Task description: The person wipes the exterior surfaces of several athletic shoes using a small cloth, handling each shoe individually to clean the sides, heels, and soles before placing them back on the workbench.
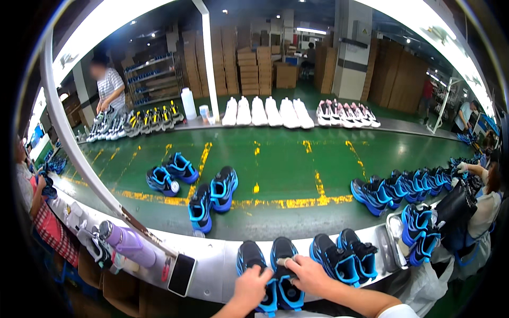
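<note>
Two black-and-blue sneakers stand side by side in front of me on the metal ledge, toes pointing away. My left hand has its fingers bent together on the upper of the left sneaker. On the right sneaker, my right hand grips around the tongue and lacing area, with pale covers on some fingertips. The exact part under the fingers is hidden. Just to the right, another pair of matching sneakers rests on the ledge, touched by neither hand.
A phone and a purple bottle lie left on the ledge. Beyond runs a green conveyor belt with loose sneakers and a row of sneakers. A white post rises left. Co-workers sit at both sides.
</note>
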`<state>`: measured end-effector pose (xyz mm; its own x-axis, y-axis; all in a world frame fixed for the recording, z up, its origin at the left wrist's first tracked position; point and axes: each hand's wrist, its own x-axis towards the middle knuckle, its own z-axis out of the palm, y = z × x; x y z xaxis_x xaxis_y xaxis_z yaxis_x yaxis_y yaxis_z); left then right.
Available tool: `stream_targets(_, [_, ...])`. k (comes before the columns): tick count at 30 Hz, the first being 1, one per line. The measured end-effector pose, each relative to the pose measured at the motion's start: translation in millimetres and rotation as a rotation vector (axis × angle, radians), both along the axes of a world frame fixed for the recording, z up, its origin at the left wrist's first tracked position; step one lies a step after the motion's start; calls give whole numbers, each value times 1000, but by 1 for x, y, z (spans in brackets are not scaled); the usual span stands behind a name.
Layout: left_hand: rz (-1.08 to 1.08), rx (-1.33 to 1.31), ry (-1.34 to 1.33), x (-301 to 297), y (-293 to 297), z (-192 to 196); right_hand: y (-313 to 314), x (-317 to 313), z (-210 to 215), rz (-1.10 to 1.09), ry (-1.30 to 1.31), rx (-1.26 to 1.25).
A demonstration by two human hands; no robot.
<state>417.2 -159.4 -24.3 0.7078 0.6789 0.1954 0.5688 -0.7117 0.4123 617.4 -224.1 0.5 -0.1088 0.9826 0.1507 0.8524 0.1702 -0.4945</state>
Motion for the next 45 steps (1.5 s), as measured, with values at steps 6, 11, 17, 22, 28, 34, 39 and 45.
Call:
stream_targets(6, [35,-194,-414,-5,-16,3,-15,8,10,-202,423,-249])
stream_targets(11, [-58,68,-174,-13,-25,-17,-30,-2,10,-62,110,-17])
stream_targets(17, [-23,89,-96,1,-15,-14,-17,-5,3,-17,98,15])
stream_targets(22, [233,-314,-195,5,-23,-16,-27,-4,-4,-1,40,150])
stream_targets(28, [-54,104,39,-1,-28,22,-39,-8,3,6,30,150])
stream_targets(34, [105,-376,-411,-9,0,-13,-3,40,-3,433,42,-21])
stream_targets(39, [-37,-234,-255,-2,8,-21,-5,35,-9,180,-32,-119])
stream_targets(45, [164,-109,-465,13,-19,-17,1,32,7,158,61,-50])
